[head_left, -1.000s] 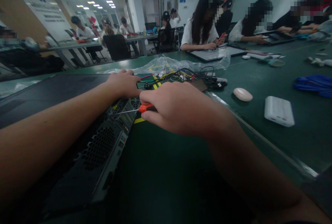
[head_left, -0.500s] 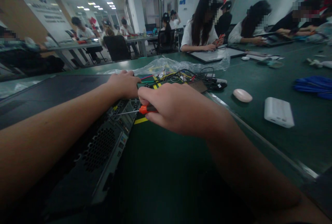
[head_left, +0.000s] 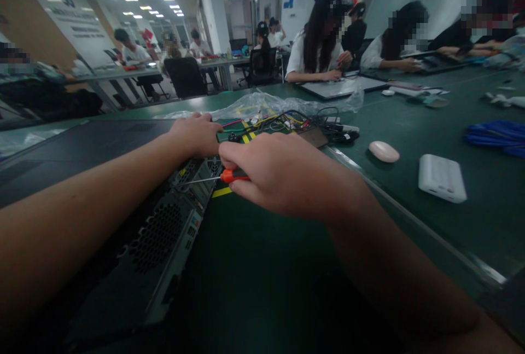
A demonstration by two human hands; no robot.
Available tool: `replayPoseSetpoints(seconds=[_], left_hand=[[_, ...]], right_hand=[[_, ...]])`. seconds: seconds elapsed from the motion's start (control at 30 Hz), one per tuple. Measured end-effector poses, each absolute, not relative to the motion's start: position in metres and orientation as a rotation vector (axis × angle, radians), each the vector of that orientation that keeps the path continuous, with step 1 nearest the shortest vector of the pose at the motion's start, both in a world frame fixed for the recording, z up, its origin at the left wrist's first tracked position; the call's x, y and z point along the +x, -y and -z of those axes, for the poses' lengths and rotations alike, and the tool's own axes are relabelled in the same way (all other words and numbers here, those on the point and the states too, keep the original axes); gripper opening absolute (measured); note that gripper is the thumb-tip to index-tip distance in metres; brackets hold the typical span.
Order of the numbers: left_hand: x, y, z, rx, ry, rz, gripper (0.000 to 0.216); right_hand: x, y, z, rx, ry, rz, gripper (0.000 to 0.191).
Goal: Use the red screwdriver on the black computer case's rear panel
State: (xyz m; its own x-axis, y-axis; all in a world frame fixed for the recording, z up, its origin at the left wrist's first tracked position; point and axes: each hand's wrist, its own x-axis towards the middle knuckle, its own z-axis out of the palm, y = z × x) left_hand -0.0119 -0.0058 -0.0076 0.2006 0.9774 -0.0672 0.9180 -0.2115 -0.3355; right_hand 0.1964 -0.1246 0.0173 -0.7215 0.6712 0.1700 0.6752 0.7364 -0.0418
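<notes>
A dark computer case (head_left: pixel 102 140) lies flat on its side on the left, its rear panel with vent holes and ports facing right. My left hand (head_left: pixel 197 134) rests over the top edge of the case near its far rear corner, fingers bent over it; their tips are partly hidden. My right hand (head_left: pixel 279 170) is closed around the orange and black handle of a screwdriver (head_left: pixel 226 177). Its thin metal shaft points left, and the tip meets or nearly meets the rear panel around the slot covers; exact contact cannot be made out.
Tangled cables (head_left: pixel 283 120) and clear plastic wrap (head_left: pixel 262 101) lie beyond my hands. On the right of the green table (head_left: pixel 394 119) are a pale rounded case (head_left: pixel 384 151), a white box-shaped device (head_left: pixel 442 178) and a blue cable bundle (head_left: pixel 498 136). Several people sit across the table and behind.
My hands and the screwdriver stay almost in place, with only a slight shift of the handle. Across the table, a person's raised hand has moved a little.
</notes>
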Motion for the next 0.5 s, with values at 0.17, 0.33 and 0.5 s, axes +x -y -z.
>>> replayPoseSetpoints(seconds=[0.17, 0.33, 0.5], left_hand=[[-0.0110, 0.0049, 0.0090, -2.240, 1.821, -0.411, 0.069], [-0.0105, 0.0049, 0.0087, -2.227, 1.816, -0.425, 0.068], [-0.0105, 0.0041, 0.0090, -2.236, 1.831, -0.410, 0.070]], right_hand=[[0.1945, 0.1227, -0.0172, -1.090, 2.770, 0.020, 0.022], [0.1942, 0.1227, -0.0166, -1.103, 2.766, 0.019, 0.020], [0.1948, 0.1228, -0.0164, -1.108, 2.765, 0.022, 0.022]])
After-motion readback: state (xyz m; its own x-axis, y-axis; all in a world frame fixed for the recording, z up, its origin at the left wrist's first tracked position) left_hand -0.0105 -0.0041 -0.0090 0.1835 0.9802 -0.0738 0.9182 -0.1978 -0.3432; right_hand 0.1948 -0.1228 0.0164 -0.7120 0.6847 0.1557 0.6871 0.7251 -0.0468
